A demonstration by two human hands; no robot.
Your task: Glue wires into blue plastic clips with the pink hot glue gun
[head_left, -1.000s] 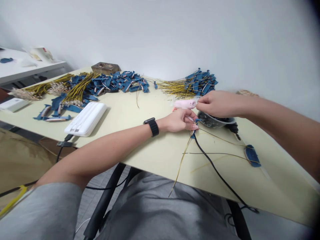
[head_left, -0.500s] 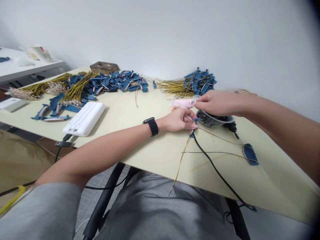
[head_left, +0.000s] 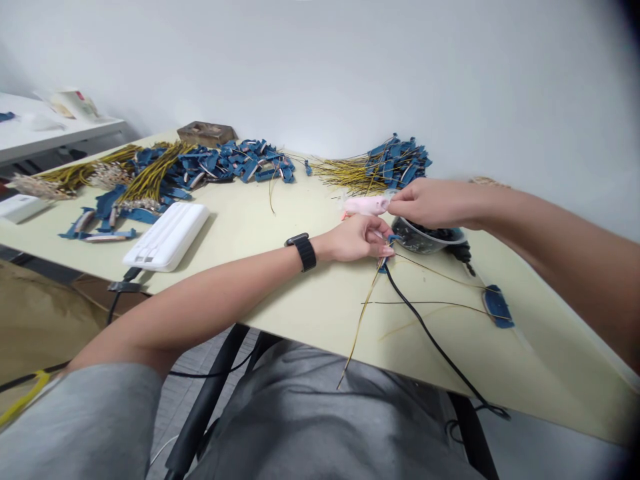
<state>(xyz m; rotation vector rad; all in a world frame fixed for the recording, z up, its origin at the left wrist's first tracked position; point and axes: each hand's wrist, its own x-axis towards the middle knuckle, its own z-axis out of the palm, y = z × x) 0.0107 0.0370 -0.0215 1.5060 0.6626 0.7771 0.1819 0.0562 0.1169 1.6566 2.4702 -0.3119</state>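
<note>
Right hand (head_left: 435, 204) pinches pink glue gun (head_left: 365, 205); left hand (head_left: 354, 239) pinches yellow wires (head_left: 369, 310) at blue tag (head_left: 383, 265), plastic bowl (head_left: 423, 240) just beyond.

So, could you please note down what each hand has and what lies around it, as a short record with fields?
Left hand: holding a small blue piece with thin wires
Right hand: gripping what looks like a pink glue gun
Beside the hands: clear plastic bowl of dark bits
Further along the table: blue pieces with yellow wires, white power bank
</note>
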